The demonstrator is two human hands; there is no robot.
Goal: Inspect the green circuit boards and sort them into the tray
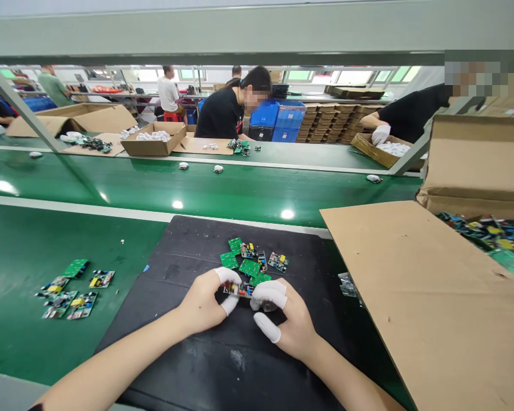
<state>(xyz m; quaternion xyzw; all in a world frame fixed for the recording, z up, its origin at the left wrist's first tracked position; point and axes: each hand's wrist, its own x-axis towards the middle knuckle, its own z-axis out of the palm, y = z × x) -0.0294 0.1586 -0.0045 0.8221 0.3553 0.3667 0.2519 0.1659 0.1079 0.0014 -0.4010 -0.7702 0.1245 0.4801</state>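
Just above the black mat (pixel 188 354), my left hand (pixel 205 299) pinches the left end of a small circuit board (pixel 241 290) between thumb and fingers. White finger cots cover the tips of both hands. At the board's right end, my right hand (pixel 285 317) curls its fingers over a greyish, translucent lump (pixel 263 305); its thumb sits a little apart below. What the lump is, I cannot make out. Beyond my hands lies a loose group of circuit boards (pixel 249 267), some green side up and some with components up. Another board (pixel 278 262) rests to their right.
Several circuit boards (pixel 83 305) lie on the green surface at left. A cardboard sheet (pixel 394 297) slants along the right, beside a carton (pixel 475 165) of boards. White-wrapped pieces (pixel 218 169) sit on the green belt (pixel 248 194). Co-workers (pixel 218 111) sit across it, under an overhead beam (pixel 257 34).
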